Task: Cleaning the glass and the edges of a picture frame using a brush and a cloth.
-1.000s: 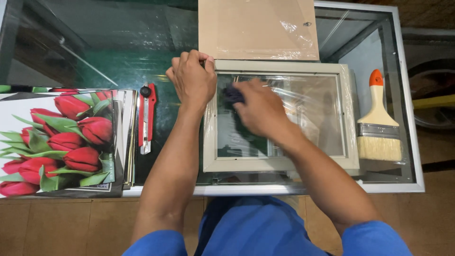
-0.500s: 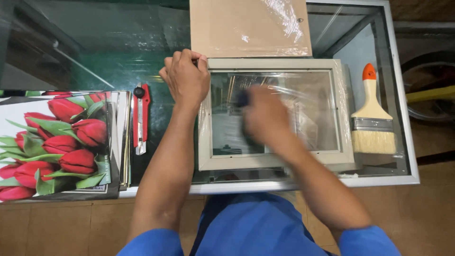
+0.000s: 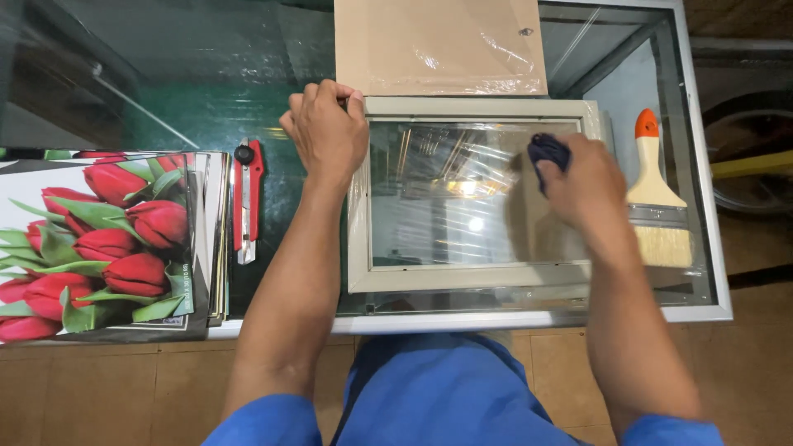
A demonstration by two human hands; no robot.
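Two hands share one job here, and we see both clearly. Our left hand (image 3: 329, 130) is clenched over the top left corner of the pale wooden picture frame (image 3: 376, 281), fingers curled over the outer edge, pinning it down. Our right hand (image 3: 585, 180) is closed around a dark wad of cloth (image 3: 547, 152), pressed to the glass pane (image 3: 450, 198) near the frame's right side. The frame lies flat on the glass-topped counter (image 3: 702, 306), close to its near edge, right in front of us.

We judge the frame stiff and fairly light, but the pane is fragile and slick — reflections and what looks like plastic film shine across it. The wooden border is the safe place to take hold, at a corner or along a rail, never on the glass itself.

No real containers are in view. A cardboard backing sheet (image 3: 438, 45) under clear wrap lies just beyond the frame, touching its top edge. A paintbrush (image 3: 657, 206) with an orange handle sits just to the right, a red utility knife (image 3: 246, 198) to the left, and beyond that a stack of tulip prints (image 3: 99, 239).
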